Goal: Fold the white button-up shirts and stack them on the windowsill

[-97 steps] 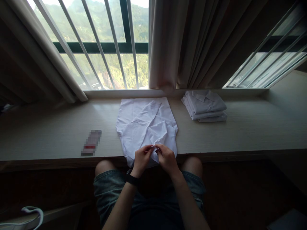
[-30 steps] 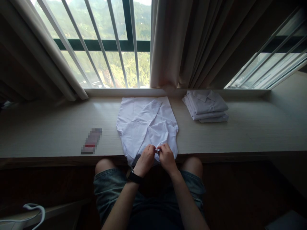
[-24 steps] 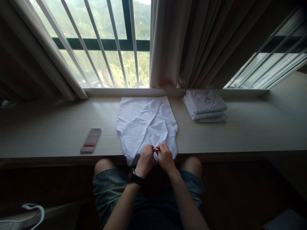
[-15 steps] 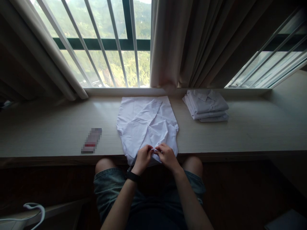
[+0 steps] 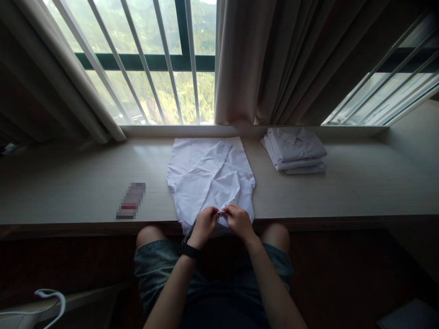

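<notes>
A white shirt (image 5: 199,176) lies wrinkled on the pale ledge (image 5: 89,192), its near end hanging slightly over the front edge. At that near end my left hand (image 5: 205,224), with a black band on the wrist, pinches a small bit of the cloth. Close beside it, my right hand (image 5: 238,220) pinches the same spot from the other side, fingertips almost meeting. Which part of the shirt sits between the fingers is too small to make out.
A stack of folded white shirts (image 5: 297,151) sits at the back right of the ledge. A blurred-out flat object (image 5: 131,201) lies to the left. Curtains (image 5: 245,64) and a barred window stand behind; a white hanger (image 5: 56,297) shows low on the left.
Both hands stay at the shirt's near end; only the fingers have shifted slightly around the pinched cloth. The shirt and the stack have not moved.
</notes>
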`<act>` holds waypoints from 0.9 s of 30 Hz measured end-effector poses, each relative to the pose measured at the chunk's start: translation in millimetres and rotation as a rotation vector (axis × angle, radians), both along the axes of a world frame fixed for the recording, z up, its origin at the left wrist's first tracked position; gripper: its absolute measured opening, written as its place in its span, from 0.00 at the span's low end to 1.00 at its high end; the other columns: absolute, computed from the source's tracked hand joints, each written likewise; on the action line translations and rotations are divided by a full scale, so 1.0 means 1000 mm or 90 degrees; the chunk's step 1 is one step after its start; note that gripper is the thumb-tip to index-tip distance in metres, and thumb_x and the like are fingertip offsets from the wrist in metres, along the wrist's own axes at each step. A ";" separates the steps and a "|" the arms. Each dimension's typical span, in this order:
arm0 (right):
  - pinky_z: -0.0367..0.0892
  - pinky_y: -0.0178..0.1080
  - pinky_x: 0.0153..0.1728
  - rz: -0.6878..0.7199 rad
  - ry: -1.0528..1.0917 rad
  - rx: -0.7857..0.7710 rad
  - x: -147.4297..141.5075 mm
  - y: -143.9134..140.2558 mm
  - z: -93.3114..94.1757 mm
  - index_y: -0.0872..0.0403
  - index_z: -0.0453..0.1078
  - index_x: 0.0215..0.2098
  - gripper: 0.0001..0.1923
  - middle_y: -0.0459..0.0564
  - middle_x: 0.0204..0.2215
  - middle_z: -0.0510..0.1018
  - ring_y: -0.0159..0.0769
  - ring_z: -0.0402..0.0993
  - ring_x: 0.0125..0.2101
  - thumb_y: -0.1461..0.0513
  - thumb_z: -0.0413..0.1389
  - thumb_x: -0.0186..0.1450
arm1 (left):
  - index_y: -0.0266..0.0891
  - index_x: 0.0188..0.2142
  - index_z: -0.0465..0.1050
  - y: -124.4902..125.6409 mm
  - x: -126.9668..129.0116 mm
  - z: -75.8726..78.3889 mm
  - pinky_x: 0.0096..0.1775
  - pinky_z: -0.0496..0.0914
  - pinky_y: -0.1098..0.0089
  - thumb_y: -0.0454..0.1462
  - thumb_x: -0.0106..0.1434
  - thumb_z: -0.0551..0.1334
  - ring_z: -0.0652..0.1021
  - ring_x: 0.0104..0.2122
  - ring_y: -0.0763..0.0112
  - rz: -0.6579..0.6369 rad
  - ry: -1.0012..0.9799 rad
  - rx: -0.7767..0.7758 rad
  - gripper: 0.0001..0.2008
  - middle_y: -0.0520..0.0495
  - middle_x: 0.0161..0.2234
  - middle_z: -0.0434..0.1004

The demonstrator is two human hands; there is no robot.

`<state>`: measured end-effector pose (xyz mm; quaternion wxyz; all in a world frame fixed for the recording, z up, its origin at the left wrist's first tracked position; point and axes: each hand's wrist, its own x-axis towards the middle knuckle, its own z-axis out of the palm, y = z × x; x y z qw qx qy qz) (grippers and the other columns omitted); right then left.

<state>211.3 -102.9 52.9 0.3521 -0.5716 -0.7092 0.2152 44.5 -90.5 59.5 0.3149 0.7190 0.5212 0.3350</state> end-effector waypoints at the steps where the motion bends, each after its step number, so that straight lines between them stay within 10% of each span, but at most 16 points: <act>1: 0.66 0.33 0.39 -0.006 -0.007 -0.003 -0.001 0.000 -0.001 0.50 0.75 0.35 0.08 0.48 0.35 0.78 0.35 0.75 0.37 0.66 0.54 0.67 | 0.39 0.35 0.74 0.000 0.000 -0.001 0.39 0.70 0.68 0.32 0.64 0.61 0.79 0.35 0.65 0.001 0.009 0.012 0.04 0.46 0.34 0.80; 17: 0.59 0.34 0.34 -0.216 -0.127 -0.089 -0.024 -0.005 0.013 0.53 0.72 0.34 0.05 0.49 0.36 0.77 0.36 0.72 0.35 0.64 0.53 0.66 | 0.40 0.35 0.67 -0.009 0.015 0.000 0.40 0.69 0.67 0.24 0.65 0.51 0.74 0.36 0.66 -0.020 0.107 0.091 0.12 0.46 0.34 0.73; 27: 0.71 0.39 0.40 -0.143 0.203 -0.083 -0.016 -0.005 0.008 0.53 0.72 0.50 0.16 0.49 0.34 0.81 0.38 0.78 0.34 0.57 0.54 0.66 | 0.39 0.52 0.66 -0.009 0.004 0.000 0.49 0.73 0.62 0.38 0.67 0.58 0.77 0.49 0.63 -0.023 -0.080 -0.001 0.14 0.41 0.50 0.74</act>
